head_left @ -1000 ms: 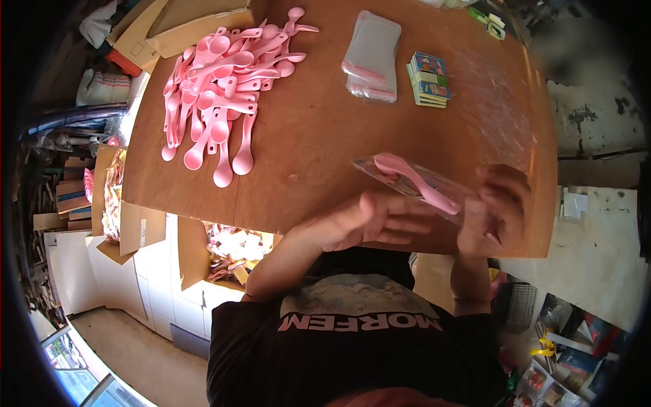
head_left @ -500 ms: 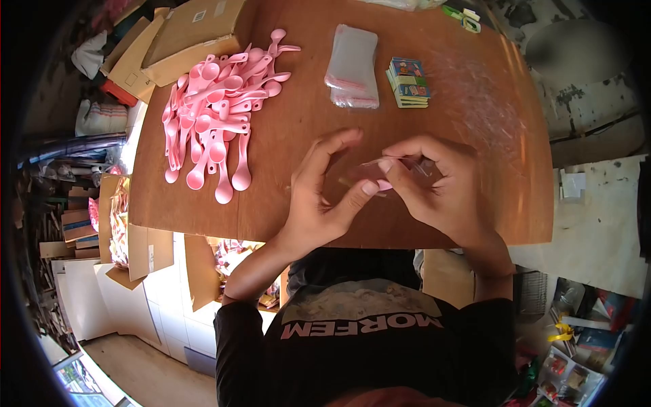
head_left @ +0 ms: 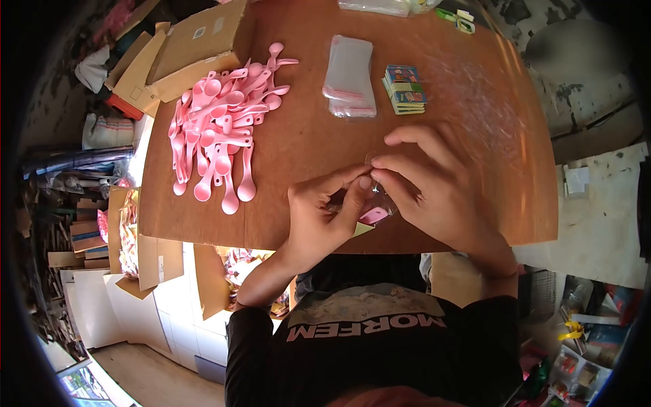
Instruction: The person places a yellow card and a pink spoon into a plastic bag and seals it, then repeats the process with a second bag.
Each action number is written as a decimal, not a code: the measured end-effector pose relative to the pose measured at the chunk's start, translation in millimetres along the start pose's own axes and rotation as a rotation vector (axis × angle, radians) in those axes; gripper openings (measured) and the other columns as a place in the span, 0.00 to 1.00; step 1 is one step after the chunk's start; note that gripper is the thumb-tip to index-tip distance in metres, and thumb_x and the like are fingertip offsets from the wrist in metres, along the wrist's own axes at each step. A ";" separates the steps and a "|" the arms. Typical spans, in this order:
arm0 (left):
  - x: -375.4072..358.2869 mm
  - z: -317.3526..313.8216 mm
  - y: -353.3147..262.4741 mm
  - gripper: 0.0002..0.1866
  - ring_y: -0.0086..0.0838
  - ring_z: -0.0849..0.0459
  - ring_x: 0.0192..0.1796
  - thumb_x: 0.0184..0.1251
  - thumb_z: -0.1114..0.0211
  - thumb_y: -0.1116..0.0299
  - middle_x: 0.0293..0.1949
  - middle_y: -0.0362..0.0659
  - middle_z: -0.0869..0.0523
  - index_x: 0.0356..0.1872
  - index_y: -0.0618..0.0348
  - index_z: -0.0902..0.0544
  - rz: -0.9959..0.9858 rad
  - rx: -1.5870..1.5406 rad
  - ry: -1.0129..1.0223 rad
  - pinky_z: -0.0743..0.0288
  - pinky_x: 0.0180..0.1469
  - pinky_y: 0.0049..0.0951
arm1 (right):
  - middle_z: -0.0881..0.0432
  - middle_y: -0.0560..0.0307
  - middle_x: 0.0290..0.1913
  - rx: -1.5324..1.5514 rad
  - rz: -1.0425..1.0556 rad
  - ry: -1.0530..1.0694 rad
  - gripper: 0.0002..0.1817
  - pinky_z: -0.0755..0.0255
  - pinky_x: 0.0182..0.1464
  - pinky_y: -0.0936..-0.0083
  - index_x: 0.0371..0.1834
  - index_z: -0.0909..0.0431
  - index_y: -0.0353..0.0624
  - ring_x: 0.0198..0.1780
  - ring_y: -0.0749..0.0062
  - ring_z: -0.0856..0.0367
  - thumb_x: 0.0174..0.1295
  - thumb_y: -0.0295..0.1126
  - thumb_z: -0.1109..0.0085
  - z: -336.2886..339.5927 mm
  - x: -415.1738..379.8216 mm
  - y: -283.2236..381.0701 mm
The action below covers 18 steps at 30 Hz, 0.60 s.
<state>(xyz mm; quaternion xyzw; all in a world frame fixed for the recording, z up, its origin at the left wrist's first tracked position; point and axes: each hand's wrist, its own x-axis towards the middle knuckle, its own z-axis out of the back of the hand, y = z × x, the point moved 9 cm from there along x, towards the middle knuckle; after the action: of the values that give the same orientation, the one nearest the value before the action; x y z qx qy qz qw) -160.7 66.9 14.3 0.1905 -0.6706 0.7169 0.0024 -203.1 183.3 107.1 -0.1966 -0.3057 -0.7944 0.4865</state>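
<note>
Clear bag, pink spoon inside — edge pinched in fingers of left hand and right hand.

Pink spoons, brown table; black shirt — pale lettering

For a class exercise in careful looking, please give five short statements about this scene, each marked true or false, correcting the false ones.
1. The left hand and right hand meet at a clear packet. True.
2. The large heap is blue. False: it consists of pink spoons.
3. Something pink shows between the hands. True.
4. The right hand grips scissors. False: its fingertips are at the packet.
5. A small colourful stack stands right of the flat clear bags. True.
</note>
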 end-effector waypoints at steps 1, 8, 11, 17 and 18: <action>0.4 -1.0 -3.1 0.11 0.17 0.15 0.29 0.72 0.39 0.73 0.29 0.41 0.12 0.49 0.70 0.16 -0.038 0.065 0.013 0.24 0.31 0.15 | 0.19 0.59 0.43 -0.002 -0.001 -0.002 0.08 0.25 0.42 0.69 0.31 0.15 0.44 0.43 0.62 0.21 0.47 0.26 0.28 0.7 -0.2 -1.3; 3.3 -5.7 -12.7 0.11 0.27 0.13 0.25 0.64 0.36 0.77 0.29 0.49 0.12 0.47 0.65 0.15 -0.155 0.265 0.027 0.23 0.26 0.25 | 0.23 0.64 0.38 -0.116 0.091 0.027 0.07 0.25 0.33 0.73 0.26 0.21 0.45 0.40 0.68 0.23 0.46 0.27 0.32 -4.0 -1.8 1.4; 4.3 -8.5 -15.5 0.13 0.32 0.13 0.24 0.62 0.35 0.79 0.30 0.50 0.12 0.48 0.65 0.16 -0.206 0.363 0.076 0.23 0.26 0.28 | 0.24 0.65 0.35 -0.172 0.087 0.049 0.07 0.26 0.30 0.73 0.24 0.23 0.45 0.38 0.69 0.24 0.43 0.27 0.33 -13.2 -8.0 0.7; 3.7 -11.7 -15.2 0.11 0.31 0.11 0.29 0.62 0.34 0.80 0.33 0.49 0.11 0.46 0.64 0.15 -0.264 0.251 0.175 0.20 0.31 0.28 | 0.23 0.60 0.32 0.099 0.031 0.027 0.09 0.27 0.29 0.72 0.28 0.22 0.42 0.33 0.67 0.22 0.42 0.21 0.35 -1.7 -9.0 -14.9; 1.6 -10.0 -14.8 0.11 0.31 0.11 0.29 0.62 0.34 0.80 0.33 0.49 0.11 0.46 0.64 0.15 -0.267 0.244 0.176 0.20 0.31 0.28 | 0.23 0.59 0.31 0.299 0.005 0.007 0.09 0.27 0.29 0.73 0.28 0.23 0.42 0.33 0.69 0.22 0.43 0.21 0.35 4.1 -6.8 -17.7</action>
<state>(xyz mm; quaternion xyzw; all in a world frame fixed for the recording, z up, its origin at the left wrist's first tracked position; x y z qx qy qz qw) -161.0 77.6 28.7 0.2131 -0.5449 0.8000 0.1330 -215.8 196.6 100.8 -0.1200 -0.4187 -0.7394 0.5134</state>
